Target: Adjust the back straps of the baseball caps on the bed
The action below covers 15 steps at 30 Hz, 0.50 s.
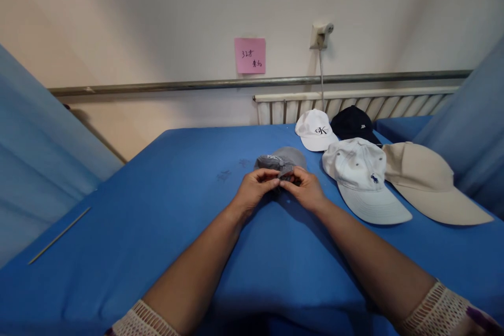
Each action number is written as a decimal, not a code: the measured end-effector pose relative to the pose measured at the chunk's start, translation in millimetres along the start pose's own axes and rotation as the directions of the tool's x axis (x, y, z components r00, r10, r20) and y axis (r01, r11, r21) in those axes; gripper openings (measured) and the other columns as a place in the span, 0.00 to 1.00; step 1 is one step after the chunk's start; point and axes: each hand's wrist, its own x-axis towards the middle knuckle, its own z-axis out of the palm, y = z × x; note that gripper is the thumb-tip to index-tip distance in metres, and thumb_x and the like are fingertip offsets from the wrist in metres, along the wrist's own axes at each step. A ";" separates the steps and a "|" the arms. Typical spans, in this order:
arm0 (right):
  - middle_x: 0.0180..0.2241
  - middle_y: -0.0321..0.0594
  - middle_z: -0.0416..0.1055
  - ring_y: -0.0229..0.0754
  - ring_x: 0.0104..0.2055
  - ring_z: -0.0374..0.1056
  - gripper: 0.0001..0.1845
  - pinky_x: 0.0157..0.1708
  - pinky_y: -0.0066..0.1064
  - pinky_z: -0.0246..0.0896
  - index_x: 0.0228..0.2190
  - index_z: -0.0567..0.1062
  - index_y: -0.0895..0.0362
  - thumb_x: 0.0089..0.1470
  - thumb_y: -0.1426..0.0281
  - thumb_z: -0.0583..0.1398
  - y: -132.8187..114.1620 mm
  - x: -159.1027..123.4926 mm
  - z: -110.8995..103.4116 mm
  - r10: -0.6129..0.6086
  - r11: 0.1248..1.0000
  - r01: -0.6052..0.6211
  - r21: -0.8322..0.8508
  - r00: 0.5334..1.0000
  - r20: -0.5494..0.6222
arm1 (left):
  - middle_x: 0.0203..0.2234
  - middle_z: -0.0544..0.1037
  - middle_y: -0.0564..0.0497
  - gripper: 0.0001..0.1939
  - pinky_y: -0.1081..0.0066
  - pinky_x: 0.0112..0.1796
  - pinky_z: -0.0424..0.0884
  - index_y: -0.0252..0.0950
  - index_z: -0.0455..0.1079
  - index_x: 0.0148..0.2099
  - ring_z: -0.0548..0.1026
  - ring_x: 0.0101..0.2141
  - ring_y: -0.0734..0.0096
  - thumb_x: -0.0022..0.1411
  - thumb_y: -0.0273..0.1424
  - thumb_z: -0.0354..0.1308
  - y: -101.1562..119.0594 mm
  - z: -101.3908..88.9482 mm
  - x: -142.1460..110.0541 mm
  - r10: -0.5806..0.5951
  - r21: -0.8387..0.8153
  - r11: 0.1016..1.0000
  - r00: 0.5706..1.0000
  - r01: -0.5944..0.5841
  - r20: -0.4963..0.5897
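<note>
A grey baseball cap (289,154) is held over the middle of the blue-covered table, its brim pointing away from me. My left hand (258,187) pinches the cap's near edge from the left, thumb and fingers pressed together. From the right, my right hand (305,187) pinches the same edge, its thumb almost touching the left one. The fingers cover the part they grip, so the strap or closure there cannot be made out. White lettering shows in part on the cap's crown.
To the right lie a white cap (315,128), a black cap (353,123), a pale cap with a small rider logo (360,173) and a beige cap (425,178). A thin stick (59,235) lies at left on the blue cloth (157,194). A radiator (354,102) stands behind.
</note>
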 end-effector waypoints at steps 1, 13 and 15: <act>0.25 0.33 0.63 0.37 0.27 0.60 0.07 0.28 0.29 0.57 0.30 0.77 0.53 0.50 0.63 0.65 0.1 0.1 0.0 -0.004 1.000 0.004 0.006 1.000 -0.005 | 0.33 0.79 0.48 0.16 0.68 0.41 0.68 0.33 0.78 0.37 0.74 0.33 0.73 0.43 0.30 0.71 -0.3 -0.4 0.0 -0.009 -0.014 1.000 1.000 0.009 0.008; 0.30 0.36 0.70 0.38 0.29 0.64 0.08 0.31 0.31 0.61 0.33 0.77 0.54 0.51 0.64 0.65 -1.6 -1.7 1.5 -0.074 0.997 0.074 0.015 0.996 -0.046 | 0.33 0.79 0.48 0.18 0.67 0.42 0.68 0.32 0.75 0.39 0.75 0.33 0.73 0.44 0.27 0.72 1.8 -3.3 -3.2 -0.089 -0.227 0.968 0.991 0.110 0.098; 0.30 0.37 0.70 0.38 0.30 0.65 0.08 0.32 0.31 0.62 0.34 0.77 0.54 0.51 0.65 0.64 -2.0 -1.9 0.8 -0.096 0.995 0.095 -0.027 0.994 -0.051 | 0.33 0.78 0.48 0.18 0.68 0.41 0.68 0.32 0.75 0.40 0.75 0.33 0.73 0.44 0.27 0.72 2.1 -3.2 -2.9 -0.091 -0.235 0.965 0.991 0.113 0.101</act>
